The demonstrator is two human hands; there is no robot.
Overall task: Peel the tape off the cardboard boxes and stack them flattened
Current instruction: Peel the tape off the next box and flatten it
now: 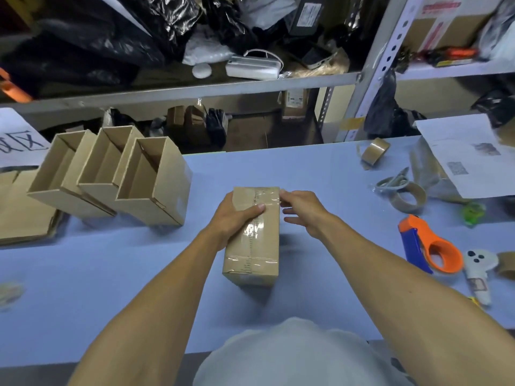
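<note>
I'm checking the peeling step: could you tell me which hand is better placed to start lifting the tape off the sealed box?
The right hand: its fingertips sit at the far tape end of the sealed box, free. The left hand is holding the box steady.

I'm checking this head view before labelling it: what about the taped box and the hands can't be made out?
- Taped box: its far end is hidden by the left hand and right hand; whether the tape there is lifted cannot be told.
- Box contents: closed flaps hide them.
- Right hand fingertips: hidden at the box's far corner; grip unclear.
- Flattened cardboard: cut off by the left edge.
</note>
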